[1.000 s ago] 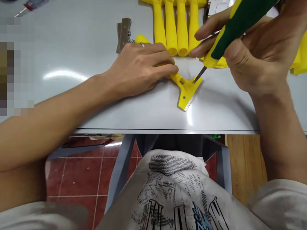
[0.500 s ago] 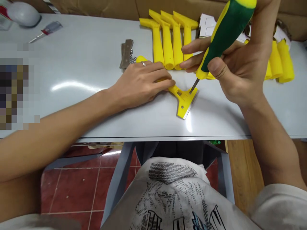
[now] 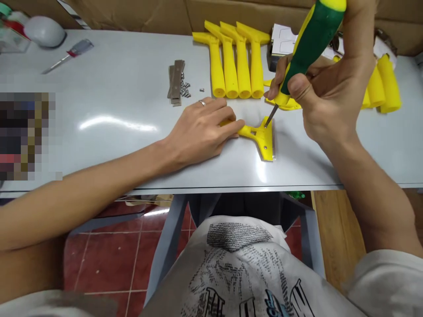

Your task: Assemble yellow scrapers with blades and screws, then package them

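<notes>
A yellow scraper [image 3: 264, 140] lies on the white table, its wide head to the right with a thin blade along the edge. My left hand [image 3: 206, 127] is closed over its handle and presses it down. In my right hand [image 3: 330, 83] is a green and yellow screwdriver [image 3: 307, 50], tilted, its tip on the upper hole of the scraper head, where a screw seems to sit. A second fastening spot shows lower on the head. Left of the handles, small screws [image 3: 185, 86] lie beside stacked metal blades [image 3: 176, 81], and one screw lies apart.
Several yellow scraper handles [image 3: 231, 66] lie in a row at the back. More yellow handles [image 3: 388, 86] are at the right, partly behind my right hand. A clear-handled screwdriver [image 3: 79, 47] and a white rounded object [image 3: 45, 31] are at the far left. Cardboard [image 3: 148, 15] lines the back.
The scraper has turned so its head points more squarely right, and my left hand has shifted with it. The fingers of my right hand have curled in around the screwdriver.
</notes>
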`<state>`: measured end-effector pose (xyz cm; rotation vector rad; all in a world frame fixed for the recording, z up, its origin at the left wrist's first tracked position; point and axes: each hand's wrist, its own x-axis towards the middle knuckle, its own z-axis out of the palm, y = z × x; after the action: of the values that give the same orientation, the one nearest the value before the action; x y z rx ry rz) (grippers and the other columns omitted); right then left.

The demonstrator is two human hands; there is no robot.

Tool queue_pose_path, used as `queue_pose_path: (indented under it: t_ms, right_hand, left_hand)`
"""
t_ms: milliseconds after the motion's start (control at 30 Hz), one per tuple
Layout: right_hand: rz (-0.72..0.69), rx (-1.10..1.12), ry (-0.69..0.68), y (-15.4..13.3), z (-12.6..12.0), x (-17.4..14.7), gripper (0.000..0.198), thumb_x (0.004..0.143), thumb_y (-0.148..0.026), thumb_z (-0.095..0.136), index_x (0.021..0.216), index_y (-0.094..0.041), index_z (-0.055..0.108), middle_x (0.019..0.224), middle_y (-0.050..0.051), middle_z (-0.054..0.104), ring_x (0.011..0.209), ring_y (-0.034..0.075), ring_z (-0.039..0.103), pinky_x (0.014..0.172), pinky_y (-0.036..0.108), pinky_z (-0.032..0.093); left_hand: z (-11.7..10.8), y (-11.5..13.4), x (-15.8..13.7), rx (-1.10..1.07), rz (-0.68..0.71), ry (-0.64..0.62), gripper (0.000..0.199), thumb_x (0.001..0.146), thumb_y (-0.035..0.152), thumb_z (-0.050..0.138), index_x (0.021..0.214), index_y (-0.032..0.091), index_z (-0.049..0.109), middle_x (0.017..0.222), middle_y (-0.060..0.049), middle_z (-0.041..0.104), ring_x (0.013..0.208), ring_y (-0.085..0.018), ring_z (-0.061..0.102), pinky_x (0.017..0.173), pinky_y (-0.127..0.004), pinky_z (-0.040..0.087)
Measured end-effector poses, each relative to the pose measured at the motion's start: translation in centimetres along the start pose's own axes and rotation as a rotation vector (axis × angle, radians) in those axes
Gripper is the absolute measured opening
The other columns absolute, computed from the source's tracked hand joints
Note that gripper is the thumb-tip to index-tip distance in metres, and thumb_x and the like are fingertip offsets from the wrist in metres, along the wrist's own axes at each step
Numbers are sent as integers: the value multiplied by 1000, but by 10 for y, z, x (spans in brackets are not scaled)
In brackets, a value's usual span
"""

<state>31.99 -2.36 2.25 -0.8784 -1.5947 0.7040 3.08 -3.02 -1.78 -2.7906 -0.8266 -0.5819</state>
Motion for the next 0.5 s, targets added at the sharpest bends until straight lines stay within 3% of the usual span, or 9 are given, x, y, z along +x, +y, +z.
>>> queue_pose_path:
  t_ms: [100,200,300,367,500]
  right_hand:
    - [31,-28,-2,-3,2,-8,79,101,-83,86,165,-49,54,160,-9,69,138,33,90,106,45,79]
    - [91,-68,19,-13,5,-16,78,104,-81,89,167,-54,53,178,-10,61,146,34,86,113,46,83]
    - [67,-33,0,-22,10,-18,74,106,-85,83,166,-51,55,194,-13,45,137,30,88,113,47,84]
    - [15,24,-31,-22,11,-15,77,106,-94,75,165,-47,57,195,-9,47,131,29,88,111,48,84]
    - [-5,22,-84,-9,3,-11,91,97,-103,76,170,-50,62,191,-1,55,142,35,83,109,52,84]
  left_hand:
    - [-4,19,-2,66,-28,7,28,126,27,60,127,23,87,111,-12,84,108,-32,80,91,-46,64]
    - [-9,37,-3,166,-17,46,25,124,21,63,121,20,87,103,-10,85,100,-30,80,81,-42,60]
    - [-13,44,-4,208,9,96,22,122,18,66,119,19,87,98,-9,85,91,-29,79,71,-40,56]
    - [-15,44,-3,204,24,94,21,122,19,67,119,20,88,97,-8,86,88,-28,78,69,-41,56]
    - [-11,37,-1,183,81,121,18,123,19,69,123,20,87,97,-7,87,87,-27,79,70,-41,59]
